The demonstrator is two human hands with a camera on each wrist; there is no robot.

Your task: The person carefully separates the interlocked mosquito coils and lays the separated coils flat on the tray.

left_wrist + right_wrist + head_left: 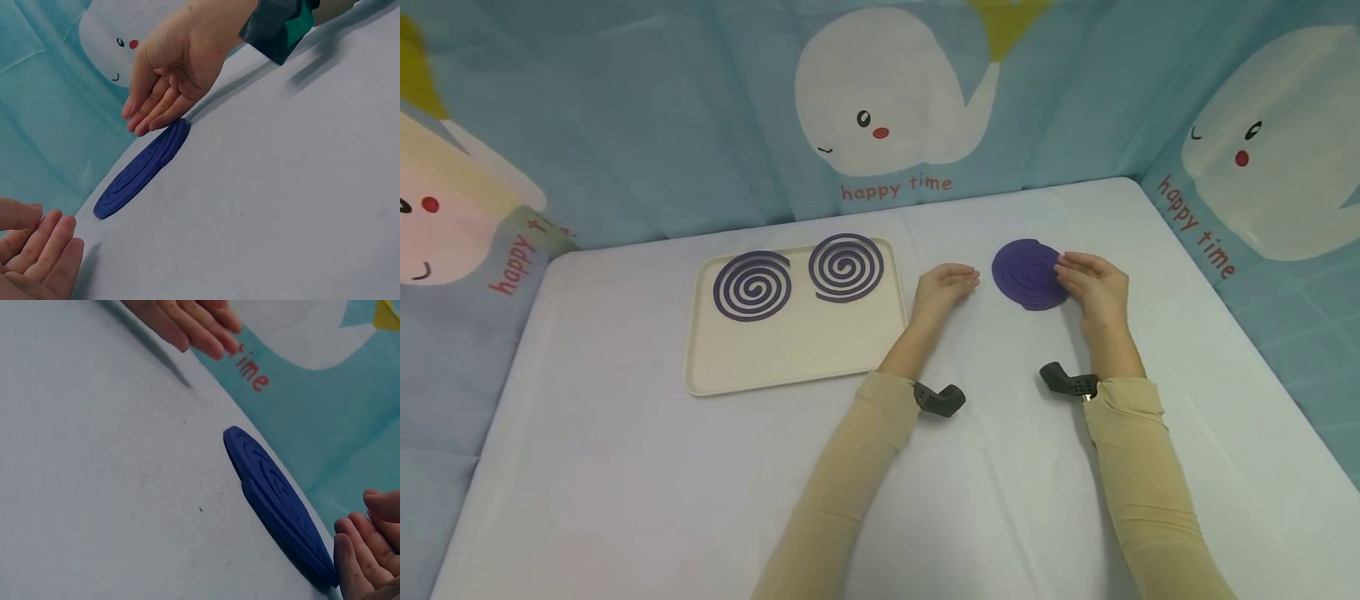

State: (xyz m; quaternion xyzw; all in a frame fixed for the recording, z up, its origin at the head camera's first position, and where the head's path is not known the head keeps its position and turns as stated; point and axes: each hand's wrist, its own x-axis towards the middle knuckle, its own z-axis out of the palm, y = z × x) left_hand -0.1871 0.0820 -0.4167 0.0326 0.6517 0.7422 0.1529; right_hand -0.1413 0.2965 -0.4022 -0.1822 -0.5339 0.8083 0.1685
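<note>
A purple coil disc [1028,275], wound tight in a spiral, lies flat on the white table between the two hands. My right hand [1097,287] is at its right edge, fingertips over or against the rim; whether they touch cannot be told. To the left of the disc, my left hand [946,287] hovers apart from it with fingers fairly straight and nothing held. In the left wrist view the disc [144,169] lies below the right hand's fingers. The right wrist view shows the disc [278,506] beside the right fingertips [350,550].
A cream tray [790,358] stands left of the left hand. On its back half lie two separate purple spirals, one on the left [752,286] and one on the right [846,267], with open gaps between their rings. A whale-print curtain [700,125] hangs behind the table.
</note>
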